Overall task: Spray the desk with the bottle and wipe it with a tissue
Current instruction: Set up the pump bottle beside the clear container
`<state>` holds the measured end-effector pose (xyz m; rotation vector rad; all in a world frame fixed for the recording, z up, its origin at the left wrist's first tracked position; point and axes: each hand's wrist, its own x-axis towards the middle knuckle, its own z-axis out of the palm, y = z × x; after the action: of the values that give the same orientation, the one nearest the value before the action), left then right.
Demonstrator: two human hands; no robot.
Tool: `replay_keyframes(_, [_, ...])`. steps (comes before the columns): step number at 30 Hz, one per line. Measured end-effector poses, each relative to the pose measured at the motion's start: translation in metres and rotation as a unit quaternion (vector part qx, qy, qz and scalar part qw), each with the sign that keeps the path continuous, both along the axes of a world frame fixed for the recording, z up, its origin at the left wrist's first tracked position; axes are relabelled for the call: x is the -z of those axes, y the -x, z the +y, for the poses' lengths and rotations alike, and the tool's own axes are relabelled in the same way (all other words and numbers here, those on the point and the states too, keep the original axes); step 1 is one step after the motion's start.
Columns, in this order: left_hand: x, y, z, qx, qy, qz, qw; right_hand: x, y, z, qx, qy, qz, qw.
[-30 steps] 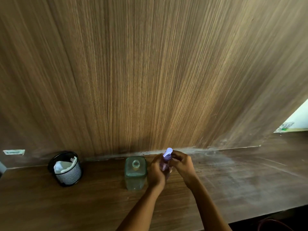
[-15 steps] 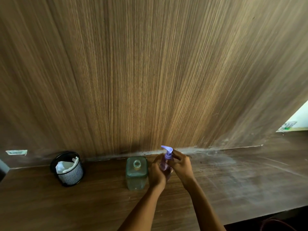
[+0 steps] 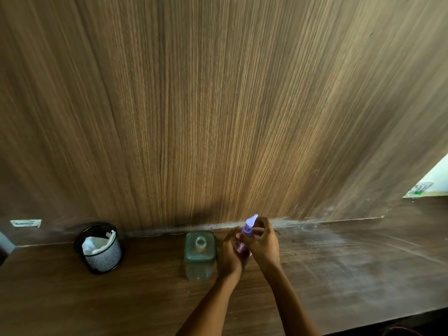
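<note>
Both hands are closed on the bottle [image 3: 243,246], which stands upright on the desk [image 3: 339,267] just right of a green jar [image 3: 199,253], near the back panel [image 3: 218,105]. Her left hand [image 3: 229,253] wraps the purple body low down; her right hand [image 3: 263,242] curls its fingers round the neck under the pale nozzle [image 3: 251,220], as if turning the head. It looks a small, light plastic thing, stiff enough to squeeze, perhaps slick if wet, and best held round the body with a finger free for the pump. Both forearms reach in from below, wrists bent inward toward each other. Off to the left a mesh cup [image 3: 100,248] holds a white tissue [image 3: 95,244]. Dusty smears streak the desk to the right.
</note>
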<state>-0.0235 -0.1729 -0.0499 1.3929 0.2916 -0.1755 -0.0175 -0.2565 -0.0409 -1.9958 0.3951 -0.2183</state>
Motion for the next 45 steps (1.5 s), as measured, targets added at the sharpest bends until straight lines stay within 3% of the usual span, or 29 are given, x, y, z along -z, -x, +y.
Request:
replay_keyframes(3, [0.002,-0.001,-0.001,0.016,-0.009,-0.005,1.0,0.002,0.006,-0.007,-0.053,-0.088,-0.024,0.994])
replay_keyframes(9, [0.001,-0.002,-0.001,0.018,0.023,0.005,1.0,0.003,0.006,0.002,0.021,-0.099,-0.039,0.994])
replay_keyframes(13, [0.002,-0.003,-0.001,0.008,0.057,0.037,0.998,-0.004,0.002,0.013,0.096,-0.014,-0.007,0.995])
replay_keyframes(15, [0.001,-0.002,-0.001,0.011,0.061,0.035,0.997,-0.005,0.005,0.013,0.084,-0.001,0.004,0.996])
replay_keyframes(19, [-0.002,0.001,0.0,0.024,0.072,0.02,0.997,-0.005,0.015,0.002,-0.03,-0.134,-0.024,0.99])
replay_keyframes(21, [0.001,0.001,-0.001,0.01,0.044,0.006,0.999,-0.007,0.017,-0.001,-0.05,-0.132,-0.036,0.989])
replay_keyframes(28, [0.004,-0.004,0.001,0.028,0.088,0.024,0.995,-0.009,0.007,0.007,0.044,-0.091,-0.035,0.994])
replay_keyframes(32, [0.008,-0.007,0.002,0.051,0.018,0.004,0.999,-0.008,0.002,0.013,0.072,-0.039,-0.021,0.996])
replay_keyframes(35, [0.015,-0.008,0.005,0.052,-0.093,-0.024,0.994,-0.007,0.0,0.012,0.04,-0.027,-0.014,0.999])
replay_keyframes(39, [0.006,-0.004,0.003,0.068,0.023,-0.031,0.997,-0.005,0.004,0.002,-0.01,-0.098,-0.013,0.995])
replay_keyframes(41, [0.006,-0.003,0.002,0.051,0.027,-0.03,0.998,-0.005,0.008,0.001,-0.013,-0.069,-0.023,0.997])
replay_keyframes(45, [0.004,-0.005,0.002,0.044,0.121,0.023,0.991,-0.003,0.006,0.005,0.022,-0.048,-0.047,0.997])
